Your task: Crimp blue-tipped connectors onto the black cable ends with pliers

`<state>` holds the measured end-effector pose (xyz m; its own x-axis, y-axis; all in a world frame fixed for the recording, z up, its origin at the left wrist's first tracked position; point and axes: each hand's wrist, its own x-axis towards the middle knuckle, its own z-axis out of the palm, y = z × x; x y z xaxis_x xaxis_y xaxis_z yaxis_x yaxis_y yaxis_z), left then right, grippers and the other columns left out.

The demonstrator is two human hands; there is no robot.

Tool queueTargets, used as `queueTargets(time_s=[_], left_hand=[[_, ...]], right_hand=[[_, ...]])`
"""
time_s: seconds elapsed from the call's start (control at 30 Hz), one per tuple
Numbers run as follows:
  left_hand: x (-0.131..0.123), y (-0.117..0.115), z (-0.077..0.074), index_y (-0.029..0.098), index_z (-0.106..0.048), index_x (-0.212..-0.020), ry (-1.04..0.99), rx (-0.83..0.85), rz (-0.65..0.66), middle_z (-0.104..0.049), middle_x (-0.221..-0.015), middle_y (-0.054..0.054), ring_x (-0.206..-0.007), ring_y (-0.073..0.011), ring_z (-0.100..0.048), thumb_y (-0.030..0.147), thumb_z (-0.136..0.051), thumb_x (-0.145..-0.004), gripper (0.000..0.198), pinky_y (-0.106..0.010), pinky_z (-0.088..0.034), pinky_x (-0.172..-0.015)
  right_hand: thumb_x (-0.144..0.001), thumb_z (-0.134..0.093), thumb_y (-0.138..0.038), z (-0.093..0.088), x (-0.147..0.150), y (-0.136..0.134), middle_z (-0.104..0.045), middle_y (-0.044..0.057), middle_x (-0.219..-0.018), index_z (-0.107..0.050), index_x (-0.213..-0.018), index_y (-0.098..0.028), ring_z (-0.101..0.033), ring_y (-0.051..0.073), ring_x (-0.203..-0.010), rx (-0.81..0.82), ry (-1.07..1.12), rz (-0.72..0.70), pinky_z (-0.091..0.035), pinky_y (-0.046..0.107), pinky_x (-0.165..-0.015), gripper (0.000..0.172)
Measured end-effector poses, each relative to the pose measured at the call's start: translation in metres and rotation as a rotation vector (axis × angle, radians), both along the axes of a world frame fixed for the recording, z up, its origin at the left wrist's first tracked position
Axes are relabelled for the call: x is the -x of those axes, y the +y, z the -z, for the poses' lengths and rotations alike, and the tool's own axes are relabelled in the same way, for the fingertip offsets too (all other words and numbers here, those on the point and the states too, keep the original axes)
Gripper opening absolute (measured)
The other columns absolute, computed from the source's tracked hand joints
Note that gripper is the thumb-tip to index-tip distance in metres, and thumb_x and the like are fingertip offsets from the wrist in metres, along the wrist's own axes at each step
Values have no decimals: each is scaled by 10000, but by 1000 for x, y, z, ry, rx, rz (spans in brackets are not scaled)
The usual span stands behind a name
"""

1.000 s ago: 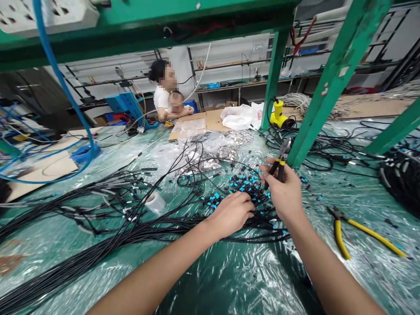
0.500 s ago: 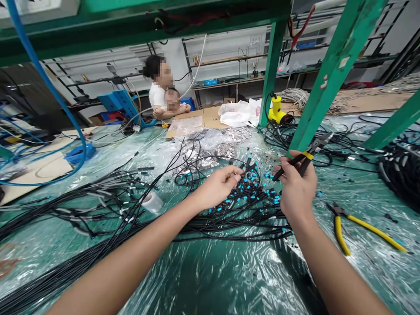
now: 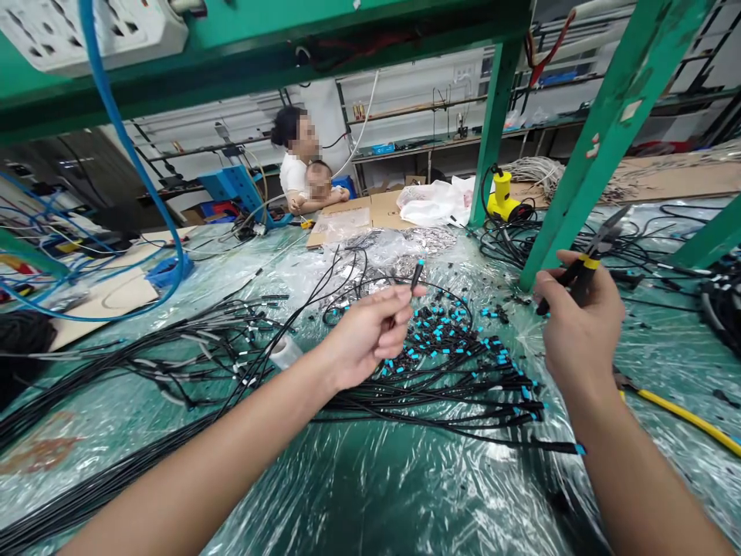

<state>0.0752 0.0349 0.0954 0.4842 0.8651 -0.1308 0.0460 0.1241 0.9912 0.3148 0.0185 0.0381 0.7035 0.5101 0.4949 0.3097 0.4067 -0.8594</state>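
My left hand [image 3: 364, 330] is raised above the cable pile, its fingers pinching a thin black cable end [image 3: 417, 274]. My right hand [image 3: 582, 328] grips black-handled wire cutters [image 3: 586, 266] with a yellow band, their steel jaws pointing up and away. Below and between my hands lies a tangle of black cables with small blue connectors [image 3: 448, 363]. Yellow-handled pliers [image 3: 686, 415] lie to the right, partly hidden by my right forearm.
Crinkled clear plastic sheeting [image 3: 394, 479] covers a green table. Black cable bundles, a tape roll [image 3: 285, 353] and foil scraps [image 3: 399, 243] lie on it. Green steel posts [image 3: 602, 147] stand at the right. Two people [image 3: 301, 158] sit beyond.
My left hand has lifted from the pile and now pinches a cable end. My right hand has moved right with the cutters. The view has shifted slightly.
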Motion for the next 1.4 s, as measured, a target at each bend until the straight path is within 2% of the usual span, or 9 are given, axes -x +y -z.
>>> queueTargets(time_s=[0.13, 0.27, 0.4, 0.53, 0.73, 0.9, 1.03, 1.2, 1.4], left_hand=[[25, -9, 38, 205, -670, -1004, 149, 6, -6, -267, -534, 87, -383, -65, -169, 418, -533, -891, 278, -208, -123, -365], [48, -9, 73, 185, -695, -936, 325, -360, -203, -606, -679, 20, -585, -124, -525, 419, -509, -909, 300, -238, -412, -541], [71, -10, 81, 190, -685, -1099, 485, -537, -334, -730, -966, -35, -860, -213, -640, 396, -481, -937, 333, -327, -482, -782], [86, -18, 74, 207, -704, -1067, 589, -647, -322, -722, -994, -52, -896, -222, -641, 319, -474, -951, 281, -344, -472, -820], [87, -41, 80, 205, -679, -997, 461, -625, -303, -687, -911, -32, -838, -187, -626, 271, -451, -966, 239, -306, -475, -757], [75, -60, 89, 213, -674, -848, 446, -586, -217, -662, -805, -17, -750, -180, -611, 338, -414, -983, 318, -297, -457, -700], [70, -69, 93, 263, -671, -1044, 415, -572, -199, -699, -958, -10, -771, -178, -640, 321, -477, -950, 223, -288, -470, -699], [69, -74, 95, 262, -673, -979, 464, -628, -174, -661, -848, 12, -563, -144, -568, 302, -471, -935, 211, -269, -433, -557], [70, -76, 96, 255, -662, -962, 477, -681, -172, -656, -863, 0, -719, -180, -625, 270, -471, -927, 195, -268, -446, -596]], right_hand=[[-796, -685, -379, -13, 8, -11, -576, -5, -841, -633, -1137, -271, -535, 161, -703, 48, -29, -85, -448, 327, -686, 362], [-827, -649, -427, -14, 49, -26, -605, 2, -846, -614, -1163, -273, -567, 170, -724, 314, -42, -566, -457, 319, -699, 371], [-884, -554, -500, -4, 95, -42, -655, 27, -927, -604, -1193, -264, -608, 202, -815, 670, -142, -1058, -490, 345, -760, 392], [-923, -487, -504, -2, 116, -51, -661, 18, -1017, -639, -1063, -251, -600, 224, -948, 811, -288, -1244, -472, 354, -847, 327], [-938, -472, -471, -6, 115, -69, -670, -10, -1025, -633, -998, -268, -581, 225, -979, 996, -452, -1226, -431, 342, -887, 266], [-925, -463, -504, -9, 106, -102, -672, 19, -977, -619, -908, -236, -595, 245, -957, 1180, -491, -1050, -444, 348, -862, 311], [-925, -461, -465, -10, 107, -121, -673, 38, -967, -604, -950, -226, -611, 237, -908, 1184, -555, -948, -456, 338, -811, 280], [-924, -476, -399, -9, 114, -130, -681, 44, -1006, -609, -1003, -230, -620, 235, -927, 1169, -640, -869, -454, 339, -814, 228], [-907, -502, -358, -16, 123, -132, -657, 85, -1148, -603, -1155, -211, -601, 257, -1033, 1198, -684, -808, -449, 365, -892, 306]])
